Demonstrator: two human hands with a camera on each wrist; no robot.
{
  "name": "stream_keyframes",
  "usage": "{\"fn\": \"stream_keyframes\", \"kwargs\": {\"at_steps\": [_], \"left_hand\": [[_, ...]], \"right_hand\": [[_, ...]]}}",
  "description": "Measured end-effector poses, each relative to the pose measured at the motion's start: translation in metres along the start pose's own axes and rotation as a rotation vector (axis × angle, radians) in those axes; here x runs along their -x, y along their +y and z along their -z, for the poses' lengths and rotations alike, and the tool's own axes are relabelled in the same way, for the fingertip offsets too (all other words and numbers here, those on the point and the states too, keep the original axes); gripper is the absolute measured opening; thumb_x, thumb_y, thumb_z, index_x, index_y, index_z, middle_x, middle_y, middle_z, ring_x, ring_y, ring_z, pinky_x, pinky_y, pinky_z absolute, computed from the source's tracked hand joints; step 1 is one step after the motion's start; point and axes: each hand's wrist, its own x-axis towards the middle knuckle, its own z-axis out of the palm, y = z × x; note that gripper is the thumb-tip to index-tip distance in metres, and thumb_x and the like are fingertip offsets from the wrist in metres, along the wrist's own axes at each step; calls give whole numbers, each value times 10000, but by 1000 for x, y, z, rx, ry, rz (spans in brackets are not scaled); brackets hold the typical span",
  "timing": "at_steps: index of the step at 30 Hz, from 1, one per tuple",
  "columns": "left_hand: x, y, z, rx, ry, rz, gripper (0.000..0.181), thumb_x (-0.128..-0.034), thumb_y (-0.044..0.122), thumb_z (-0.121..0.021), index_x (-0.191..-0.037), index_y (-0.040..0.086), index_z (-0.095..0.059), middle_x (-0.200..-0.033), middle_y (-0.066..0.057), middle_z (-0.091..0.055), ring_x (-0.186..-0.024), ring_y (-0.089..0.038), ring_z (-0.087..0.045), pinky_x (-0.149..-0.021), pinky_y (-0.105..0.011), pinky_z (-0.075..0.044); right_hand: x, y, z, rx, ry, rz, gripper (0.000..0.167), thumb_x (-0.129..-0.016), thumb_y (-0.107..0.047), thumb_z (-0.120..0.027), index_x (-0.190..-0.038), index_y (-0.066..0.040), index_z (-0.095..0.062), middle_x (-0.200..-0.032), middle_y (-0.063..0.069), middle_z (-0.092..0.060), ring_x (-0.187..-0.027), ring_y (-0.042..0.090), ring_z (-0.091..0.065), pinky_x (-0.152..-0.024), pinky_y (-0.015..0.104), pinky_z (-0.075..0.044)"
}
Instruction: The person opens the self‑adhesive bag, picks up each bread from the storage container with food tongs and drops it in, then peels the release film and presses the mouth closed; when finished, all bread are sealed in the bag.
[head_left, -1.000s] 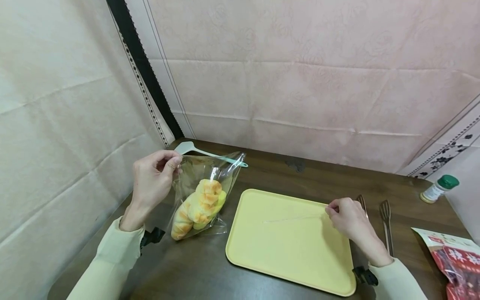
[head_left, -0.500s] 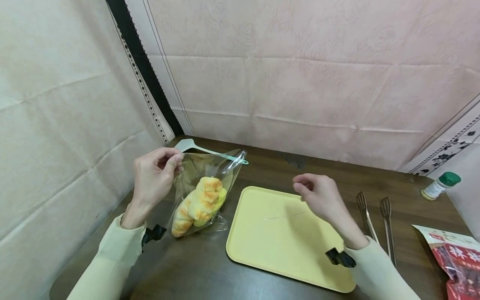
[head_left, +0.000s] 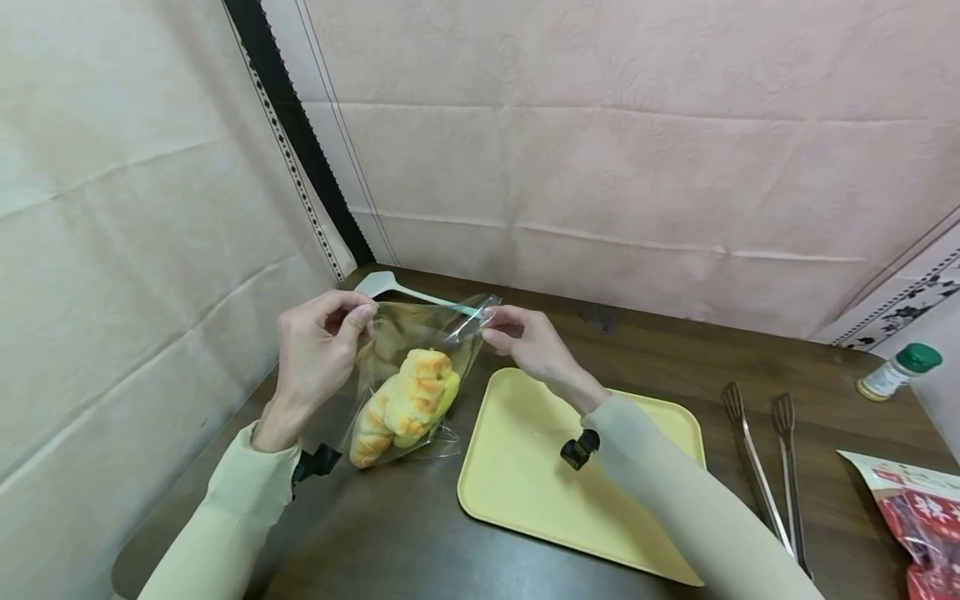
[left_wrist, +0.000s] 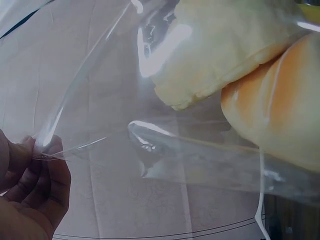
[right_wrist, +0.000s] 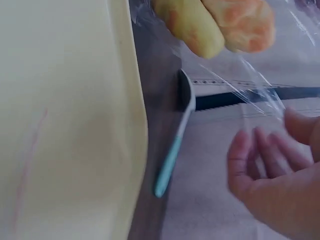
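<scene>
My left hand [head_left: 318,350] pinches the top left edge of a clear plastic bag [head_left: 397,329]. Inside the bag are bread rolls [head_left: 408,400], yellow with browned ridges, at its bottom. In the left wrist view the bag's rim gathers between thumb and fingers. My right hand [head_left: 532,342] is at the bag's top right corner, the thumb apart from the bent fingers. The right wrist view has the thumb [right_wrist: 300,125] next to the film's edge; contact is hard to judge. Behind the bag lies a pale spatula with a turquoise handle [right_wrist: 169,165].
A yellow tray [head_left: 517,508] lies under my right forearm, with a thin pale strip [right_wrist: 30,160] on it. Metal tongs [head_left: 757,475] lie to its right. A green-capped jar [head_left: 896,372] and a red food packet [head_left: 918,525] are at the far right. Cloth walls enclose the table.
My right hand has moved left from the tray's right side, across the tray, to the bag's top right corner. The left hand keeps its hold on the bag.
</scene>
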Motion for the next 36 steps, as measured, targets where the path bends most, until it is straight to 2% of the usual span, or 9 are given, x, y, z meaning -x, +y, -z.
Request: {"fn": "stream_keyframes", "kwargs": {"at_steps": [5,10,16,19,24,27,30,33,36], "left_hand": [[2,0,0,14,-2,21,53,-986,-14,-760,-973,-56,-789,-750,-181,-746,-639,74,-631,-610,-92,-521],[2,-3,3,20,-21,52,70,-980,3,-776,-1017,-56,-782,-769,-164,-740,-651,53,-638,-624,-102,-530],[2,-7,9,66,-119,152,188,-956,30,-817,-1136,-11,-781,-818,72,-698,-710,14,-653,-655,-124,-514],[0,-10,12,67,-160,192,171,-974,63,-808,-1135,6,-795,-822,129,-694,-725,15,-661,-651,-132,-505],[-1,-15,15,29,-173,201,99,-1003,91,-780,-1047,6,-807,-843,-72,-754,-719,18,-656,-624,-142,-493],[0,-17,16,1,-161,205,111,-1018,99,-764,-1042,-5,-794,-878,-179,-757,-729,26,-646,-645,-130,-500],[0,-19,16,-10,-152,215,129,-1032,108,-747,-1042,-14,-784,-917,-204,-780,-754,49,-661,-666,-119,-509],[0,-20,16,23,-159,228,136,-1040,114,-736,-1035,-16,-777,-924,-65,-824,-784,70,-711,-677,-121,-533],[0,-21,16,73,-175,233,123,-1045,95,-724,-1029,-21,-764,-899,114,-824,-783,57,-738,-682,-138,-558]], "right_hand": [[-4,4,-10,-94,39,-2,180,-1093,-140,-658,-1186,-28,-764,-1248,158,-794,-1100,313,-752,-1015,489,-627],[4,8,-15,-177,20,10,170,-1129,-123,-579,-1170,-10,-699,-1314,152,-793,-1025,155,-745,-1070,525,-600],[8,9,-18,-258,-3,25,165,-1138,-89,-539,-1176,27,-650,-1263,237,-791,-960,96,-768,-955,348,-646],[10,10,-19,-269,12,21,133,-1119,-57,-567,-1163,37,-649,-1193,253,-805,-955,117,-796,-954,390,-659],[11,11,-18,-245,52,22,103,-1061,-17,-662,-1142,44,-670,-1128,229,-826,-927,142,-814,-979,498,-650],[14,11,-17,-234,85,26,154,-1041,-24,-698,-1177,46,-710,-1104,216,-833,-914,129,-812,-954,440,-660],[17,12,-15,-228,124,29,182,-1033,-33,-716,-1195,41,-754,-1088,206,-835,-890,113,-805,-915,380,-669],[21,12,-13,-216,151,43,174,-1033,-53,-725,-1172,32,-783,-1061,190,-836,-869,94,-798,-890,358,-672],[23,11,-12,-202,155,74,167,-1039,-80,-726,-1147,30,-792,-1048,204,-827,-858,88,-792,-898,426,-673]]}}
